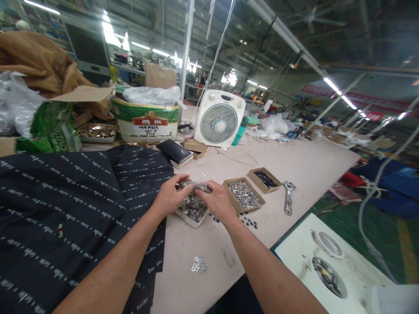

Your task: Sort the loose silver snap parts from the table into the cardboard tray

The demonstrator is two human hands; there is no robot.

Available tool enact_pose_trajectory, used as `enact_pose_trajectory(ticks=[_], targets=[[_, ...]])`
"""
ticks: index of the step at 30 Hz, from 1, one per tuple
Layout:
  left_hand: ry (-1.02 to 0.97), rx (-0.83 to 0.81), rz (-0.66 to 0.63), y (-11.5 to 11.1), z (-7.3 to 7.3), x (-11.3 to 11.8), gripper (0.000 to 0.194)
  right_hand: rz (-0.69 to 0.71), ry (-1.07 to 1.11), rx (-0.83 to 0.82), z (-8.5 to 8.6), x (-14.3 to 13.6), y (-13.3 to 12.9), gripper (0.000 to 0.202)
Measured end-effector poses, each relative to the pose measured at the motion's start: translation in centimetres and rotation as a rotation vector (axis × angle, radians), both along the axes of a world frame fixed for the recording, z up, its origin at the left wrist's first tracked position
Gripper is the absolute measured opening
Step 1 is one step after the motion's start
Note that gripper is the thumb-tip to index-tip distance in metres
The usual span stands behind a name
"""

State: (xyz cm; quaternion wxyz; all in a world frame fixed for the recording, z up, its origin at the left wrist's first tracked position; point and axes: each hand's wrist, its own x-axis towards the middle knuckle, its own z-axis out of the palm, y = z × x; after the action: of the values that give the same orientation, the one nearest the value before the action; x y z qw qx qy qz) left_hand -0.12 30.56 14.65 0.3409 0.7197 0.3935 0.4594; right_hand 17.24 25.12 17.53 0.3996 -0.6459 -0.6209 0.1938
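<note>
My left hand (173, 194) and my right hand (217, 200) are closed on a clear plastic bag (200, 186) with small metal pieces showing inside. They hold it over a white tray (194, 224) heaped with small silvery snap parts (194, 208). The fingers hide the mouth of the bag. Just right of my right hand, a cardboard box (235, 208) holds many bright metal snap parts. Several dark round pieces (251, 223) lie loose beside it. Closer to me, a small pile of silver ring-shaped parts (199, 264) rests on the table.
Black printed fabric (98, 205) covers the left side. A box of black pieces (264, 179) and an adjustable wrench (288, 198) lie to the right. Behind are a black notebook (175, 151), a box fan (218, 121) and a green carton (145, 122). A white machine top (294, 257) stands front right.
</note>
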Motion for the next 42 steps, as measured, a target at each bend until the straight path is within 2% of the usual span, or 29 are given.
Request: enact_pose_trajectory(ticks=[5, 9, 18, 22, 27, 33, 37, 42], targets=[[0.057, -0.003, -0.055, 0.2, -0.2, -0.4, 0.047, -0.036, 0.024, 0.017, 0.2, 0.0, 0.1, 0.021], [0.058, 0.012, -0.090, 0.2, -0.3, -0.3, 0.036, -0.039, 0.023, 0.041, 0.5, -0.2, 0.0, 0.018], [0.037, 0.000, -0.037, 0.2, 0.0, -0.4, 0.050, -0.017, 0.038, 0.069, 1.0, -1.1, -0.4, 0.010], [0.018, -0.022, -0.004, 0.2, 0.1, -0.3, 0.052, -0.043, 0.014, 0.084, 1.2, -0.8, -0.4, 0.013], [-0.029, -0.061, 0.040, 0.4, -0.3, 0.0, 0.047, -0.041, 0.083, 0.089, 1.4, -0.5, -0.5, 0.016], [-0.066, -0.066, 0.016, 0.5, -0.3, -0.1, 0.033, -0.043, 0.057, 0.151, 2.0, -0.7, -0.6, 0.033], [-0.087, -0.064, -0.008, 0.4, -0.1, -0.2, 0.035, -0.043, 0.045, 0.189, 2.1, -0.7, -0.5, 0.036], [-0.133, -0.075, 0.023, 0.5, -0.1, -0.2, 0.041, -0.052, 0.055, 0.203, 2.1, -0.7, -0.4, 0.033]])
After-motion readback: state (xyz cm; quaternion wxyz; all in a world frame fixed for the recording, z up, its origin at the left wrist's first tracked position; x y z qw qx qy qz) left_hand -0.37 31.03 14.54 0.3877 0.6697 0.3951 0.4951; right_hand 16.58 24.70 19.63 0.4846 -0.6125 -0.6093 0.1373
